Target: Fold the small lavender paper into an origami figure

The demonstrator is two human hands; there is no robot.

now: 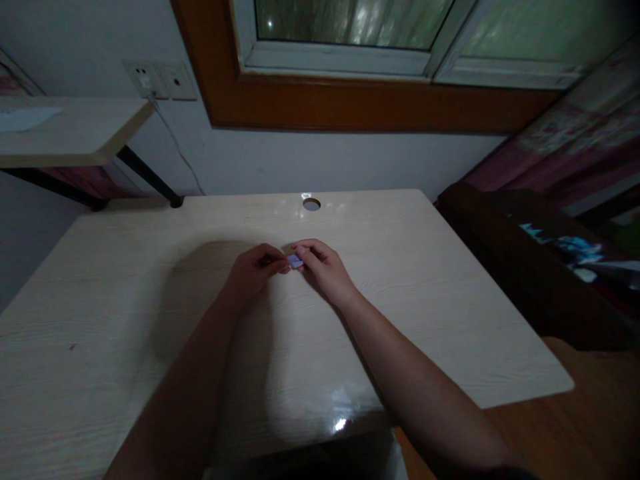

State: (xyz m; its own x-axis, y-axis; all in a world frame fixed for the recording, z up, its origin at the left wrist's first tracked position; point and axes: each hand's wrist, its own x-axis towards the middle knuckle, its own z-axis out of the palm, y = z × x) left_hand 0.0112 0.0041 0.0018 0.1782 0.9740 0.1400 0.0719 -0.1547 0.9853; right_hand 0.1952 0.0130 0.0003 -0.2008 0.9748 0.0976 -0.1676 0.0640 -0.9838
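Note:
A small purple piece, perhaps folded paper (294, 261), is pinched between my two hands over the middle of the desk. My left hand (256, 272) has its thumb and fingertips closed on the left end of it. From the other side, my right hand (324, 265) grips the right end, with the thumb on top. The fingers cover both ends, so the full shape of the purple piece cannot be made out.
The pale wood-grain desk (150, 373) has a round cable hole (311, 205) near its back edge. A raised shelf (75, 133) on black legs stands at the back left. A white cable (175, 143) runs from a wall socket (146, 79). Dark furniture (525, 267) stands to the right.

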